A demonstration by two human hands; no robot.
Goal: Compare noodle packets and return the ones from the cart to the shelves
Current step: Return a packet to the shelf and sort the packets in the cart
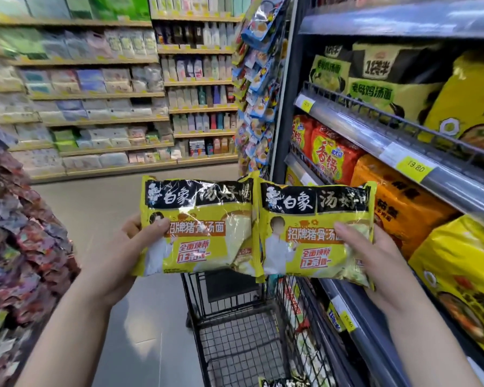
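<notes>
Two matching yellow-and-black noodle packets are held side by side above the black wire cart (pixel 235 325). My left hand (pixel 129 247) grips the left packet (pixel 204 227) by its left edge, thumb on the front. My right hand (pixel 375 255) grips the right packet (pixel 305 233) by its right edge, thumb across the front. The two packets touch at their inner edges. Another yellow-and-black packet (pixel 282 382) lies in the cart at the bottom edge of view.
Noodle shelves (pixel 419 152) run along the right, with yellow, orange and red multipacks and yellow price tags. A hanging rack of blue snack bags (pixel 257 88) stands ahead. Snack packs crowd the left edge. Grey aisle floor (pixel 109 208) lies ahead, with stocked shelves behind.
</notes>
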